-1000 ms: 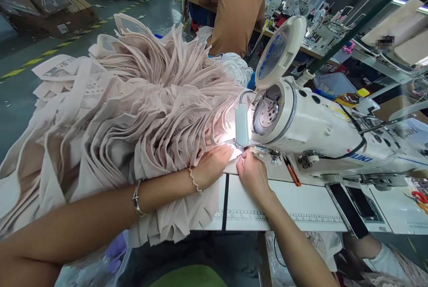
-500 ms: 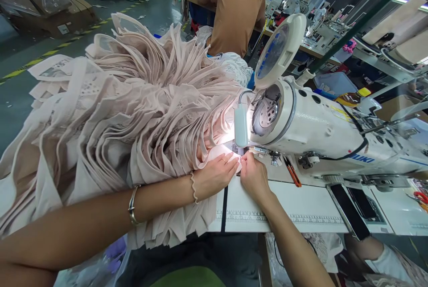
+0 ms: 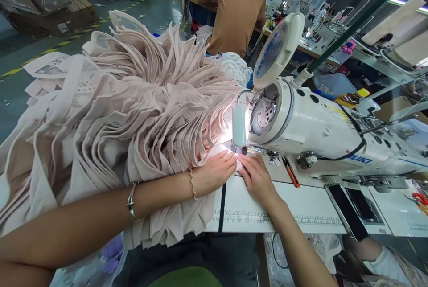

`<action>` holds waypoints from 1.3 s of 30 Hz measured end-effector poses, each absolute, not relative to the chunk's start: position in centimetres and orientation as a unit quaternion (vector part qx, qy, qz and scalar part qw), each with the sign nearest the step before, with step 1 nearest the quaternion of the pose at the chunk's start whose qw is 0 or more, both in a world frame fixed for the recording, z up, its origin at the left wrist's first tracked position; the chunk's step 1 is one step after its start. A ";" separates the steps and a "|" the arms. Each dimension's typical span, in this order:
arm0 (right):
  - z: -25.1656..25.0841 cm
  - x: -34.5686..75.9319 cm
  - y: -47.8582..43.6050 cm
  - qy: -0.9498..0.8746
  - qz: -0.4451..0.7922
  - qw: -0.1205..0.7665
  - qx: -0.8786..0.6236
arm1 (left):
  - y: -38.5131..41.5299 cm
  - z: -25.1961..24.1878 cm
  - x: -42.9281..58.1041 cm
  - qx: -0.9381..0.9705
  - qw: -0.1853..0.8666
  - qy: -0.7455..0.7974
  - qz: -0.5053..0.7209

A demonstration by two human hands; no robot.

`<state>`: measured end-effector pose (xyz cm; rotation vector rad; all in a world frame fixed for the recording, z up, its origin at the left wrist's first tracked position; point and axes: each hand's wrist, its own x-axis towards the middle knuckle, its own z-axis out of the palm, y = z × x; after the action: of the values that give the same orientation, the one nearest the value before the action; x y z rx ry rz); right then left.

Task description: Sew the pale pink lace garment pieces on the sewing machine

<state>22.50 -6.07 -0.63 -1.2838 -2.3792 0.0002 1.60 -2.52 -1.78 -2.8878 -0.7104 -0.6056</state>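
Note:
Under the lit needle area of a white sewing machine, my left hand presses and grips the edge of a pale beige garment piece. Just right of it, my right hand holds the same edge, its fingers stretched toward the presser foot and its thumb underneath. The two hands' fingertips almost meet. A large heap of beige garments with lace parts lies to the left, against my left forearm. A small lamp hides part of the needle.
Orange-handled snips lie on the machine bed, right of my right hand. A phone rests at the table's front edge. Printed ruler marks run along that edge. A co-worker in a brown shirt sits ahead.
My right hand has gone from a tight pinch at the fabric edge to longer, stretched fingers over it. My left hand stays almost in place. The view has shifted slightly.

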 end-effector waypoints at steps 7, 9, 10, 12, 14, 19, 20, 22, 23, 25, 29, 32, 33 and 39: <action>-0.2 21.3 -5.7 -0.832 -0.111 0.112 -0.532 | -2.5 -0.2 1.4 -0.931 0.028 -0.315 -0.184; -0.3 21.4 -5.5 -0.839 -0.115 0.093 -0.524 | -2.6 -0.3 1.7 -0.938 0.025 -0.295 -0.182; -0.4 21.4 -5.4 -0.843 -0.111 0.089 -0.518 | -2.6 -0.4 1.8 -0.940 0.023 -0.286 -0.186; -0.6 21.6 -5.1 -0.848 -0.099 0.088 -0.513 | -2.8 -0.7 2.2 -0.943 0.025 -0.271 -0.191; -0.8 21.7 -4.9 -0.847 -0.086 0.093 -0.516 | -2.9 -1.2 2.4 -0.946 0.033 -0.259 -0.191; -1.5 22.1 -4.6 -0.835 -0.069 0.100 -0.537 | -3.0 -1.8 2.7 -0.944 0.060 -0.258 -0.195; -1.7 22.1 -4.6 -0.833 -0.068 0.101 -0.540 | -3.0 -1.9 2.7 -0.943 0.059 -0.260 -0.197; -1.9 22.3 -4.6 -0.830 -0.062 0.105 -0.544 | -3.1 -1.8 2.7 -0.942 0.051 -0.263 -0.201; -2.0 22.3 -4.6 -0.829 -0.058 0.107 -0.545 | -3.2 -1.8 2.7 -0.942 0.047 -0.265 -0.201; -2.2 22.4 -4.6 -0.828 -0.052 0.108 -0.548 | -3.2 -1.6 2.7 -0.941 0.046 -0.267 -0.200; -2.3 22.5 -4.5 -0.826 -0.050 0.105 -0.551 | -3.1 -1.4 2.6 -0.943 0.048 -0.267 -0.194; -2.2 22.3 -4.5 -0.824 -0.049 0.100 -0.555 | -2.9 -1.5 2.5 -0.942 0.044 -0.268 -0.198; -2.1 22.3 -4.5 -0.823 -0.049 0.097 -0.557 | -2.8 -1.6 2.5 -0.942 0.042 -0.268 -0.199; -1.7 22.1 -4.3 -0.820 -0.046 0.078 -0.565 | -2.6 -2.0 2.5 -0.938 0.043 -0.269 -0.213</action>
<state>22.06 -4.34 -1.69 -1.6921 -2.4556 -0.1379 2.46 -2.56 -1.99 -2.8695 -0.8234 -0.6530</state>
